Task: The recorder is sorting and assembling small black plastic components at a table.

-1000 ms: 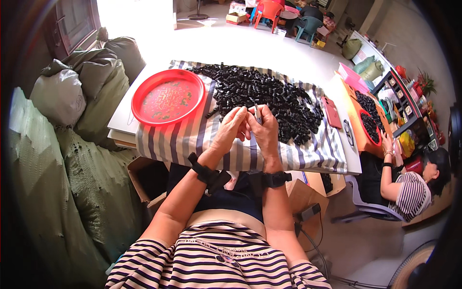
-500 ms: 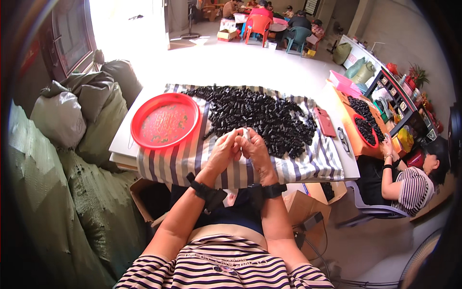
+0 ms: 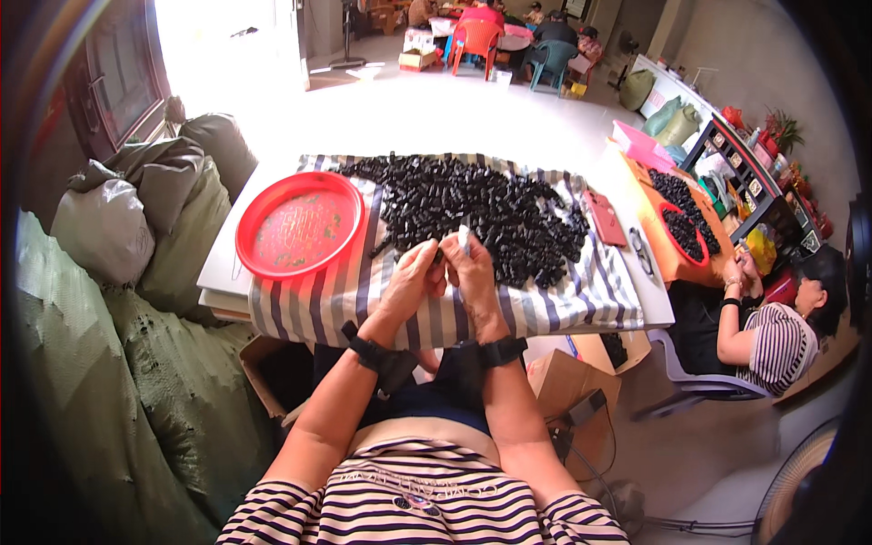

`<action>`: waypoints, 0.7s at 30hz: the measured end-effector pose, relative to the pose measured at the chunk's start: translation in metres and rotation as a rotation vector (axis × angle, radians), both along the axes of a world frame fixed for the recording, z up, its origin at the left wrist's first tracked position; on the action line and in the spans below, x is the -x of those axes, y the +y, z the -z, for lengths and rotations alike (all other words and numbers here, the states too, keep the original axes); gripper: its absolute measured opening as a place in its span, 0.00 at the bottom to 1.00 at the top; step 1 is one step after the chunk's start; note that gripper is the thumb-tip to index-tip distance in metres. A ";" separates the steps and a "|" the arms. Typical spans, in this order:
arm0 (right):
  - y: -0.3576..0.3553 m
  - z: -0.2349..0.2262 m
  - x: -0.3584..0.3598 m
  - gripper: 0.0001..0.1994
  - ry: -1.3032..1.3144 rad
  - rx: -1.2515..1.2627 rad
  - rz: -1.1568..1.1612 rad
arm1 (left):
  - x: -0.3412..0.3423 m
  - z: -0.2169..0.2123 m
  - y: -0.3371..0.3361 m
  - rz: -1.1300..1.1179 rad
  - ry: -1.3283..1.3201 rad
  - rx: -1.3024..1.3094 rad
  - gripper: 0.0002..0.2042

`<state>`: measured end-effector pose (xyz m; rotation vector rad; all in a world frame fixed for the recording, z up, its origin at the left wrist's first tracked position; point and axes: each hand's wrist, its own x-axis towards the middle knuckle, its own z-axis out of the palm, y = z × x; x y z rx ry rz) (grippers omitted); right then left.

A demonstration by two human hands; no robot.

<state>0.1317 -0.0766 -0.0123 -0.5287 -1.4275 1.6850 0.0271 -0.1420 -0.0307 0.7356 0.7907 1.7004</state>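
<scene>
Left hand (image 3: 413,277) and right hand (image 3: 470,270) raised together above near edge of striped grey-and-white cloth (image 3: 581,304) on table. Fingers of both closed on small pale cylindrical piece (image 3: 463,239) pinched between them, its tip poking up above right fingers; a small dark part sits where the two hands meet. Just beyond hands, broad heap of small black plastic parts (image 3: 481,209) spread across cloth. Round red plastic tray (image 3: 300,224) lies left of heap. Black wrist straps (image 3: 368,350) on both forearms. Second person in striped shirt (image 3: 772,341) seated at right, beside orange tray (image 3: 668,263) of black parts.
</scene>
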 end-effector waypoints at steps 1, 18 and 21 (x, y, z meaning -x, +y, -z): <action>0.001 -0.002 -0.002 0.07 0.006 0.030 -0.001 | -0.001 -0.002 0.000 0.012 0.002 0.006 0.13; -0.012 -0.008 -0.001 0.07 0.069 -0.042 -0.085 | 0.001 -0.004 -0.002 0.009 -0.146 -0.067 0.10; -0.012 -0.010 0.000 0.08 0.062 -0.014 -0.075 | 0.001 -0.005 -0.004 0.002 -0.127 -0.057 0.10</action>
